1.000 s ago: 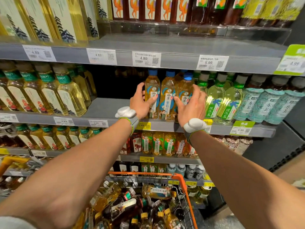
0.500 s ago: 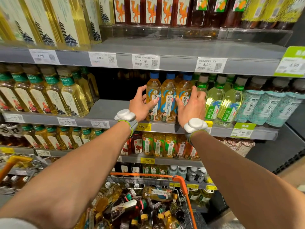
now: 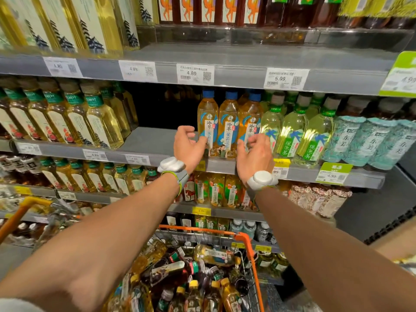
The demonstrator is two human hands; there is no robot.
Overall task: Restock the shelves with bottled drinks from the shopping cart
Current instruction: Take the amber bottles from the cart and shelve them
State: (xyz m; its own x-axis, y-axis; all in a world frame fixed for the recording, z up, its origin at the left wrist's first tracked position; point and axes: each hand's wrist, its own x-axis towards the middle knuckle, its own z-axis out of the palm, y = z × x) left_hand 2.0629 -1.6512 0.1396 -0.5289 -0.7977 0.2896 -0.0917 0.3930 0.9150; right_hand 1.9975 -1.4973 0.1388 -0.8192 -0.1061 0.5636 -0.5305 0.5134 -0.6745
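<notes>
Since both hands are loose and hold nothing, the step looks like squaring up the tea row or going for the next bottle; can't tell which.

L to R: square yellow-tea bottles stand at the left of the middle shelf, then comes a bare dark gap w/ room behind. At the near edge the left hand hovers, fingers lightly curled, empty, just beside the leftmost of the blue-cap bottles; touching or not, can't tell. Three of those stand upright at the front, labels out, more behind. In front of the rightmost one is the right hand, blurred, fingers half curled, also empty. Pale green-tea bottles sit tight against the row's right side.

To do it well, I'd say: labels fwd, bases behind the shelf lip, fill the left gap w/ the same product, don't knock the neighbours.

Near and below is the shopping cart, orange rim. It's piled w/ mixed bottles on their sides: amber, dark & pale. Plenty left, so prob. far from done.
</notes>
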